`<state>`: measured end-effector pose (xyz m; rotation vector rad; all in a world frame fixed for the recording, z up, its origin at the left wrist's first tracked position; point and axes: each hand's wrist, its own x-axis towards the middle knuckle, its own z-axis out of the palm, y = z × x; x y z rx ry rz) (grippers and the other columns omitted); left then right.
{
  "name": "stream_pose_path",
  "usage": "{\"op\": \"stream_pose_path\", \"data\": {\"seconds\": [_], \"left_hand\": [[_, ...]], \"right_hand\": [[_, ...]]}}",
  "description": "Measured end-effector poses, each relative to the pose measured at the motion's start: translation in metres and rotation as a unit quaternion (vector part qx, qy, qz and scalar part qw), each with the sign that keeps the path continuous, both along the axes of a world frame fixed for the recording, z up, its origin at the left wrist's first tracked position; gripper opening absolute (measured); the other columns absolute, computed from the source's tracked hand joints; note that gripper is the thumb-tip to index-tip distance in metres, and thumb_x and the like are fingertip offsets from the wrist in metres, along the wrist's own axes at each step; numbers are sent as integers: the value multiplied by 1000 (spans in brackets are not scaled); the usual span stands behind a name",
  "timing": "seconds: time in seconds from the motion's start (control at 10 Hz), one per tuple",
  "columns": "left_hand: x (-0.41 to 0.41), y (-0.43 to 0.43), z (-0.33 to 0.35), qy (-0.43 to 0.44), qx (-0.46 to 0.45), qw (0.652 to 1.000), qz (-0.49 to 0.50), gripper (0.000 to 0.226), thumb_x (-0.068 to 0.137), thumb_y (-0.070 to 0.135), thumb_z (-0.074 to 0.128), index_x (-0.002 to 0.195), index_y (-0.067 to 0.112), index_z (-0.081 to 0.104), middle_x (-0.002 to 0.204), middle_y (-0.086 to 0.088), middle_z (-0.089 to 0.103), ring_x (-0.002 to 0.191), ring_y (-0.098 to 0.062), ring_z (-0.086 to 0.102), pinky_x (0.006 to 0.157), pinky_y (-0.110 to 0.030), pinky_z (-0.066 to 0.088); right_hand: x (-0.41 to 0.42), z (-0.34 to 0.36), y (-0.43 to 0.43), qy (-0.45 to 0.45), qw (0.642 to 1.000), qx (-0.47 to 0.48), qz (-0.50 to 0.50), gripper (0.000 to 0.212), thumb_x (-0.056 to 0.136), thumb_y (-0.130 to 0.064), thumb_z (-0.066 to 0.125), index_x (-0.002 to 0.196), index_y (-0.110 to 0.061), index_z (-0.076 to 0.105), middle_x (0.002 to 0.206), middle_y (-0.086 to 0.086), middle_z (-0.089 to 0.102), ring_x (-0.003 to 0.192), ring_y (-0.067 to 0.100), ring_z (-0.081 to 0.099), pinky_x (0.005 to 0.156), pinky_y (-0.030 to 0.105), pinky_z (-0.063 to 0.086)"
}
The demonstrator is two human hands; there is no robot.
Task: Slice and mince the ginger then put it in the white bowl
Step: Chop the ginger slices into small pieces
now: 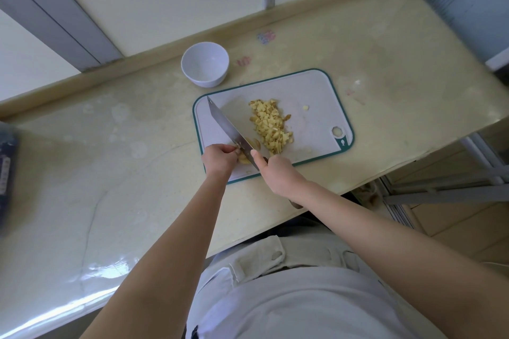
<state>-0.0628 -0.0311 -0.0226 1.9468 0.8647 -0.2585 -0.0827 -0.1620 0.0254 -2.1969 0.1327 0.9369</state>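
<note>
A broad steel knife [231, 129] lies diagonally over a pale plastic cutting board with a teal rim [311, 85]. Its long axis runs from the handle at the near right to the square tip at the far left. The right hand [279, 172] is wrapped round the handle and hides almost all of it, with one finger stretched along the blade's back. The left hand [220, 158] pinches a yellow ginger piece [243, 159] with curled fingers at the blade's left face; fingers and steel cover most of that piece. A long heap of minced ginger [271, 125] stretches from far to near on the board, right of the blade. A round white bowl [205, 63] stands on the beige counter [124, 146] just beyond the board's far left corner. A dark blurred object [5, 162] is cut off at the left edge.
</note>
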Motion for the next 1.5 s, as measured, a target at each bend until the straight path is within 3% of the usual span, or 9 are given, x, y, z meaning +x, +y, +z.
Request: {"op": "stream_pose_path", "data": {"seconds": [0.1,0.2,0.3,0.4,0.5,0.6,0.7,0.8,1.5], "left_hand": [[0,0,0,-5,0,1000,-3,6,83,7,67,84,5,73,67,3,61,80,-22,60,82,-28,51],[0,0,-1,-3,2,1000,-5,7,83,7,67,85,5,73,70,0,62,81,-23,62,84,-30,52],[0,0,-1,-5,2,1000,-1,7,83,7,67,86,4,73,72,-2,63,83,-23,62,85,-30,52],[-2,-1,-2,-10,11,1000,-2,9,83,7,66,88,5,73,76,-2,64,81,-20,61,80,-25,49],[-2,-2,-2,-11,15,1000,-2,10,83,9,67,90,5,73,80,-3,65,81,-18,60,79,-23,47],[-1,-2,-2,-7,17,1000,1,12,83,10,67,92,5,73,83,-4,66,84,-18,60,81,-23,47],[-2,-3,-3,-5,22,1000,-2,12,84,10,66,93,5,72,87,-5,67,83,-16,59,79,-21,44],[-4,-2,-2,-8,27,1000,-5,13,85,11,65,94,5,71,88,-4,67,82,-14,57,76,-20,41],[-17,-5,-8,-25,25,999,12,19,86,11,59,102,5,67,97,-6,68,83,-13,57,77,-20,42]], "right_hand": [[-3,1,-4,3,999,-24,49,55,101,-44,28,98,8,48,68,5,43,55,11,36,51,23,31],[-9,1,-5,-1,991,-107,77,54,102,-11,33,149,2,9,86,10,41,55,12,28,46,26,23],[-13,-9,-6,6,989,-114,91,56,101,-9,35,149,3,8,85,10,43,57,14,32,45,26,23],[-12,-8,-4,16,996,-67,48,50,102,-35,32,111,11,48,71,5,45,57,15,39,49,25,30],[-13,-8,2,8,995,-89,44,45,102,-21,36,136,9,33,79,7,46,63,18,41,46,26,26],[-11,-15,1,29,999,-3,-43,39,102,-34,34,109,0,54,71,6,46,59,17,41,48,23,29],[-7,-16,-2,14,999,19,-48,48,101,-45,30,69,-13,45,62,4,42,54,16,40,53,23,36],[-1,-12,1,-10,998,23,-56,52,102,-46,26,56,-21,27,54,5,35,51,22,38,57,36,40],[-12,-11,-13,-29,999,22,-17,65,96,-58,29,52,-11,32,55,8,40,49,22,39,60,33,36]]}}
